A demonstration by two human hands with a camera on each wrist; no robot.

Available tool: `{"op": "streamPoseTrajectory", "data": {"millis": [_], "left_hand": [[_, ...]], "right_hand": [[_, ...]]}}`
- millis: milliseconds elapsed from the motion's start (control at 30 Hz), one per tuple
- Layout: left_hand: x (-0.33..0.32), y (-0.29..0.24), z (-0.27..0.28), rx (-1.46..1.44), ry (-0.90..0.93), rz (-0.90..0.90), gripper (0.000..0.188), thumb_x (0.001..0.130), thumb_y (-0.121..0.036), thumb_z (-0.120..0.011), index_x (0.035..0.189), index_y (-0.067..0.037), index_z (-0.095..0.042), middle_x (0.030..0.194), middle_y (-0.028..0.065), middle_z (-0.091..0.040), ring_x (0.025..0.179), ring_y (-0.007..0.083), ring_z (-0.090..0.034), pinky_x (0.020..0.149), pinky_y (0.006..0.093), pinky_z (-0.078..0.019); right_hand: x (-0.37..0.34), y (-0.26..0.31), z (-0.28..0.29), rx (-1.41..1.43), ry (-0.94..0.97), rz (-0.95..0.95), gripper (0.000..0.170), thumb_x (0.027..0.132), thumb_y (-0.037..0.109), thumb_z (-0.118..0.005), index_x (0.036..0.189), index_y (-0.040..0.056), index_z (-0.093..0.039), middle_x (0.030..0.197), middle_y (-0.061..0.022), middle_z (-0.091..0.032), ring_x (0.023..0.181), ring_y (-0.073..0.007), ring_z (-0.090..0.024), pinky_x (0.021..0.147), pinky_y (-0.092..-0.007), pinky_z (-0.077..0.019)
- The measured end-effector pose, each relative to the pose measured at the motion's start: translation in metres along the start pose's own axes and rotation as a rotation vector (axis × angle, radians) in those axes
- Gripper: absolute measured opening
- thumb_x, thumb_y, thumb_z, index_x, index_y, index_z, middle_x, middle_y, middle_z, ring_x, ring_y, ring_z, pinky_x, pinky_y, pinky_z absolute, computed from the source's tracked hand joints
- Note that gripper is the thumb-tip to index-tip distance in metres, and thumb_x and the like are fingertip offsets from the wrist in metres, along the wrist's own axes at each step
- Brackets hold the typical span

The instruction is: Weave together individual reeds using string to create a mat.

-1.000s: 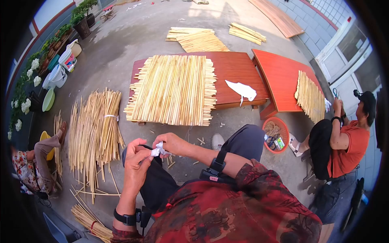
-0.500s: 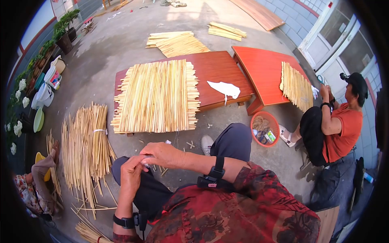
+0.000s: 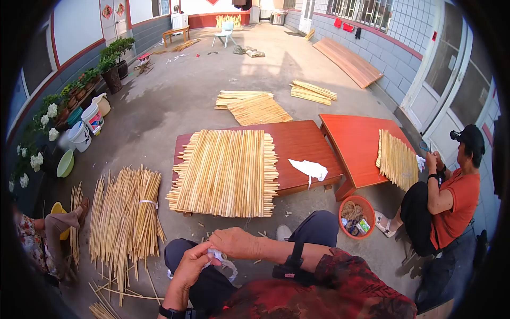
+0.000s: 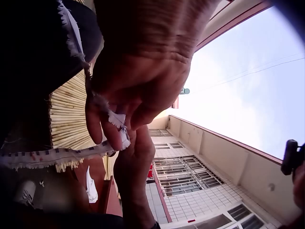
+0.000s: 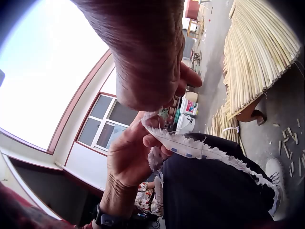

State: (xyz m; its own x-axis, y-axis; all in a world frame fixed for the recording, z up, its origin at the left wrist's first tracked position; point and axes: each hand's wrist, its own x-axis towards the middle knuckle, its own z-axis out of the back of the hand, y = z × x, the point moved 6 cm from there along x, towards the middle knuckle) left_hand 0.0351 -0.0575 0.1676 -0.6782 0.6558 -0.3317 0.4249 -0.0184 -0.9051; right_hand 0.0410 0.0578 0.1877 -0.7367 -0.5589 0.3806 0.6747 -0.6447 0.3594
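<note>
Both hands meet over the person's lap, working a frayed white cloth strip (image 3: 215, 255). The left hand (image 3: 192, 268) pinches it between thumb and fingers. Against it, the right hand (image 3: 234, 243) grips the strip too, its fingertips partly hidden in the head view. In the right wrist view one length of the strip (image 5: 205, 151), printed with small blue marks, hangs across the dark trouser leg. The left wrist view shows two loose lengths of strip (image 4: 57, 156) running out from the fingers. Just ahead, a mat of straight pale stalks (image 3: 226, 173) lies on a low table.
A dark red table (image 3: 303, 141) bears a white cloth piece (image 3: 309, 169). Bundled stalks (image 3: 119, 218) lie at the left. An orange basket (image 3: 356, 203) stands right, near a seated person (image 3: 449, 196) beside another red table (image 3: 361, 146). Cut stalk bits (image 5: 288, 140) litter the ground.
The head view has tilted up, showing more courtyard. The strip, bunched up and then mostly hidden in the hands, now hangs out in loose lengths. The hands remain together.
</note>
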Motion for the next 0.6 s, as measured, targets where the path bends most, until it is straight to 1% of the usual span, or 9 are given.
{"op": "streamPoseTrajectory", "data": {"millis": [67,133,167,233,267,333,433,500,600], "left_hand": [[-0.004,0.000,-0.003,-0.062,0.045,0.034,0.034,0.084,-0.001,-0.047,0.118,0.000,-0.049,0.099,0.0081,-0.057,0.081,0.0161,-0.059,0.076,0.0259,-0.0456],[-0.006,-0.001,-0.002,-0.085,0.066,0.050,0.034,0.084,-0.001,-0.047,0.118,0.000,-0.049,0.099,0.0078,-0.057,0.082,0.0162,-0.059,0.076,0.0258,-0.0455],[-0.007,-0.001,-0.005,-0.112,0.106,0.077,0.034,0.084,-0.001,-0.047,0.119,0.000,-0.049,0.099,0.0075,-0.058,0.083,0.0163,-0.060,0.077,0.0257,-0.0454],[-0.009,-0.006,-0.004,-0.022,0.080,0.079,0.036,0.085,-0.001,-0.047,0.120,-0.001,-0.048,0.100,0.0076,-0.057,0.084,0.0166,-0.060,0.077,0.0256,-0.0454],[-0.010,-0.008,-0.004,-0.007,0.064,0.056,0.036,0.085,-0.002,-0.047,0.121,-0.001,-0.047,0.100,0.0077,-0.057,0.084,0.0167,-0.060,0.077,0.0256,-0.0454],[-0.012,-0.010,-0.004,0.024,0.051,0.021,0.037,0.087,-0.005,-0.048,0.124,-0.002,-0.045,0.101,0.0080,-0.057,0.084,0.0163,-0.060,0.077,0.0259,-0.0459],[-0.010,-0.003,-0.002,-0.152,0.062,-0.024,0.037,0.085,-0.004,-0.048,0.122,0.001,-0.045,0.105,0.0093,-0.056,0.087,0.0169,-0.058,0.080,0.0270,-0.0447],[-0.011,-0.008,-0.002,-0.137,0.042,-0.028,0.038,0.085,-0.006,-0.048,0.123,0.001,-0.044,0.107,0.0083,-0.055,0.089,0.0159,-0.057,0.081,0.0270,-0.0440],[-0.011,-0.008,-0.005,-0.058,0.067,-0.030,0.042,0.086,-0.009,-0.050,0.126,0.000,-0.041,0.104,0.0053,-0.055,0.085,0.0132,-0.057,0.081,0.0264,-0.0437]], "right_hand": [[0.002,0.004,0.004,-0.030,0.013,0.079,0.017,0.084,0.021,-0.047,0.086,0.0042,-0.047,0.073,-0.0096,-0.047,0.063,-0.0262,-0.054,0.053,-0.0347,-0.0456],[0.003,0.003,0.003,-0.078,0.148,0.089,0.014,0.079,0.015,-0.048,0.088,0.0043,-0.049,0.077,-0.0131,-0.053,0.070,-0.0303,-0.058,0.059,-0.0367,-0.0477],[0.002,0.005,0.003,-0.077,0.146,0.103,0.014,0.079,0.015,-0.048,0.088,0.0043,-0.049,0.077,-0.0131,-0.053,0.070,-0.0303,-0.058,0.059,-0.0367,-0.0477],[0.000,0.005,0.006,0.130,-0.041,0.006,0.016,0.080,0.017,-0.050,0.091,0.0050,-0.049,0.078,-0.0122,-0.053,0.070,-0.0296,-0.058,0.060,-0.0359,-0.0480],[-0.002,0.010,0.004,0.143,-0.039,0.022,0.016,0.080,0.017,-0.050,0.091,0.0050,-0.049,0.078,-0.0122,-0.053,0.070,-0.0296,-0.058,0.060,-0.0359,-0.0480],[-0.005,0.000,0.011,0.254,-0.194,-0.207,0.018,0.080,0.018,-0.053,0.092,0.0055,-0.049,0.079,-0.0116,-0.053,0.071,-0.0289,-0.058,0.060,-0.0360,-0.0480],[-0.002,0.004,0.011,0.179,-0.146,-0.217,0.019,0.080,0.020,-0.055,0.092,0.0056,-0.049,0.080,-0.0118,-0.053,0.074,-0.0286,-0.057,0.060,-0.0357,-0.0482],[0.003,0.009,0.016,0.120,-0.152,-0.165,0.016,0.080,0.018,-0.054,0.089,0.0056,-0.050,0.077,-0.0109,-0.051,0.070,-0.0270,-0.057,0.057,-0.0341,-0.0476],[0.006,0.019,0.022,-0.118,-0.155,0.077,0.011,0.080,0.015,-0.052,0.079,0.0059,-0.046,0.069,-0.0079,-0.047,0.060,-0.0217,-0.054,0.051,-0.0317,-0.0442]]}}
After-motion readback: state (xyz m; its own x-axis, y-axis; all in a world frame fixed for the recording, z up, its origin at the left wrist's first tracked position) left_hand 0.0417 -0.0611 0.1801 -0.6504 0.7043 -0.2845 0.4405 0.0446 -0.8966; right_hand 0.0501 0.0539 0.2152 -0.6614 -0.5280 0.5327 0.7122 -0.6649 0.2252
